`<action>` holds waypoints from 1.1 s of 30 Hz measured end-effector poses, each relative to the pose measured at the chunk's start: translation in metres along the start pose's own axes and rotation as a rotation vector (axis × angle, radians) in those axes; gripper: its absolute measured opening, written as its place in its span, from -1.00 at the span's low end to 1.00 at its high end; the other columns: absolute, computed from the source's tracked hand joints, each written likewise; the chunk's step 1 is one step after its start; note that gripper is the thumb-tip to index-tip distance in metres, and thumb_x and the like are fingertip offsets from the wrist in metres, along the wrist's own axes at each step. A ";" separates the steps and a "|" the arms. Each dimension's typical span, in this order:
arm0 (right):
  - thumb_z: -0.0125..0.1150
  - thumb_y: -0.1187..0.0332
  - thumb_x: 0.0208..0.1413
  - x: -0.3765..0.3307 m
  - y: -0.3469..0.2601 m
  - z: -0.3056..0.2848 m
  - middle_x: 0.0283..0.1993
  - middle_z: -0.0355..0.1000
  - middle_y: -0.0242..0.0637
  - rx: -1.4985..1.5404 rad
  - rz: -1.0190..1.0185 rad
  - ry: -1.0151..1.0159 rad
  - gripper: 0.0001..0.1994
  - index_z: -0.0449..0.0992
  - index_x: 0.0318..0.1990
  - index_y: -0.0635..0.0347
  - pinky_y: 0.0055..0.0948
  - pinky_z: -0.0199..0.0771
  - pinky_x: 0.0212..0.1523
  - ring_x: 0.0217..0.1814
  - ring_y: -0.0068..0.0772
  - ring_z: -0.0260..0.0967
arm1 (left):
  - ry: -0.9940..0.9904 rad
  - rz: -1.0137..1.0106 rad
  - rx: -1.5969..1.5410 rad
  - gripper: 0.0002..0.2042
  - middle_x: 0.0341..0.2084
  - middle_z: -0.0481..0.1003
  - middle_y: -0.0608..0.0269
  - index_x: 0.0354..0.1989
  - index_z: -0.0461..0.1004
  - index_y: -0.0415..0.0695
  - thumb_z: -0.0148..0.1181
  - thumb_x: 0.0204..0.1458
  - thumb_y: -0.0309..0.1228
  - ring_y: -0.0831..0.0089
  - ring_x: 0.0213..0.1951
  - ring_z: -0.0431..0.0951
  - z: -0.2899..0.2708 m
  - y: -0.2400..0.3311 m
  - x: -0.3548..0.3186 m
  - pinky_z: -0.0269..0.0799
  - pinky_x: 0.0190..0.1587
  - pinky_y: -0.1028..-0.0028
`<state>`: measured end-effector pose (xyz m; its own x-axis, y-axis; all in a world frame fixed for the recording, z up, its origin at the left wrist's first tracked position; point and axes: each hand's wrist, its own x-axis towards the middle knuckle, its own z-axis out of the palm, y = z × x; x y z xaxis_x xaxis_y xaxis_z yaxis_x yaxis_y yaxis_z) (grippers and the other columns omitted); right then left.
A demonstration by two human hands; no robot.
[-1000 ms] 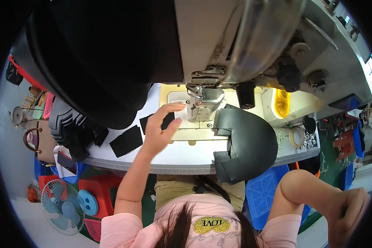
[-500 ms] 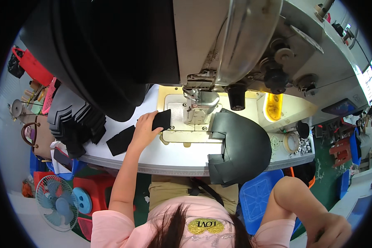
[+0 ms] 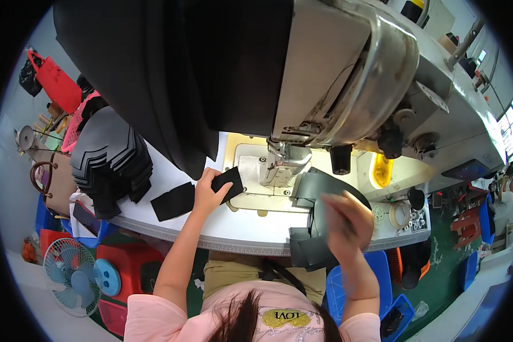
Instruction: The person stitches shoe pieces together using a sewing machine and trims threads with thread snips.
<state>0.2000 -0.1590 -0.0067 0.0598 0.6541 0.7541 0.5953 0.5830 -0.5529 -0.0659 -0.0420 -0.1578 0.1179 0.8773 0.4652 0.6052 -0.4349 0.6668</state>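
Note:
My left hand (image 3: pixel 208 194) is over a black strip of material (image 3: pixel 230 181) on the white worktable (image 3: pixel 251 227), with the thumb across it and the fingers along its far edge. A flat black piece (image 3: pixel 173 202) lies left of that hand; whether both are one strip is hidden. To the right of the sewing machine's needle area (image 3: pixel 280 166) rests a black curved panel (image 3: pixel 320 185) with a notched edge, partly over the table's front edge. My right hand (image 3: pixel 347 221) is above this panel, smeared by motion, so its fingers and any contact cannot be made out.
A stack of grey and black cut pieces (image 3: pixel 109 157) stands at the table's left. Large black sheets (image 3: pixel 154 74) hang in front of the machine head (image 3: pixel 336 74). A tape roll (image 3: pixel 400 214) sits at the right. On the floor are a fan (image 3: pixel 77 276) and a red stool (image 3: pixel 128 262).
My right hand has swung up from the lower right corner to above the black curved panel. The left hand stays on the black strip. The view has shifted slightly.

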 end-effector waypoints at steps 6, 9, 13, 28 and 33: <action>0.30 0.48 -0.22 0.020 0.079 0.077 -0.61 0.40 -0.24 -0.050 -0.009 0.081 -0.93 0.53 -0.52 0.20 -0.42 0.31 -0.56 -0.63 -0.26 0.34 | 0.023 -0.090 -0.154 -0.83 -0.65 0.40 0.17 -0.51 0.36 -0.28 0.20 -0.14 -0.44 0.43 -0.54 0.37 0.000 -0.006 -0.009 0.25 -0.42 0.49; 0.27 0.49 -0.05 0.019 0.087 0.091 -0.46 0.40 -0.38 0.086 0.105 -0.040 -0.85 0.43 -0.34 0.26 -0.65 0.30 -0.43 -0.43 -0.65 0.31 | -0.006 -0.153 -0.220 -0.84 -0.65 0.41 0.17 -0.52 0.37 -0.28 0.19 -0.13 -0.45 0.44 -0.54 0.37 -0.002 -0.004 -0.010 0.25 -0.42 0.50; 0.26 0.50 -0.05 0.011 0.101 0.092 -0.49 0.42 -0.43 0.125 0.166 -0.005 -0.90 0.47 -0.37 0.24 -0.67 0.30 -0.43 -0.45 -0.71 0.30 | 0.013 -0.144 -0.180 -0.87 -0.64 0.41 0.17 -0.51 0.38 -0.29 0.16 -0.12 -0.48 0.46 -0.53 0.38 -0.003 -0.001 -0.010 0.26 -0.41 0.51; 0.33 0.34 -0.22 -0.031 0.139 0.012 -0.25 0.34 -0.20 -0.432 0.296 -0.488 -0.63 0.45 -0.20 0.27 -0.33 0.34 -0.18 -0.20 -0.16 0.34 | -0.041 -0.148 -0.235 -0.93 -0.57 0.45 0.15 -0.40 0.43 -0.26 0.10 -0.03 -0.52 0.41 -0.46 0.44 -0.001 -0.014 -0.012 0.31 -0.34 0.52; 0.35 0.39 -0.24 -0.027 0.157 0.013 -0.25 0.31 -0.20 -0.320 0.317 -0.460 -0.67 0.45 -0.25 0.25 -0.32 0.35 -0.20 -0.23 -0.11 0.34 | -0.052 -0.178 -0.326 -0.95 -0.60 0.43 0.24 -0.44 0.41 -0.27 0.12 -0.05 -0.55 0.56 -0.47 0.40 0.000 -0.010 -0.017 0.29 -0.37 0.57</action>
<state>0.2815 -0.0789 -0.1183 -0.0350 0.9523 0.3032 0.8188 0.2013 -0.5376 -0.0743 -0.0524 -0.1724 0.0782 0.9504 0.3009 0.3379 -0.3092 0.8889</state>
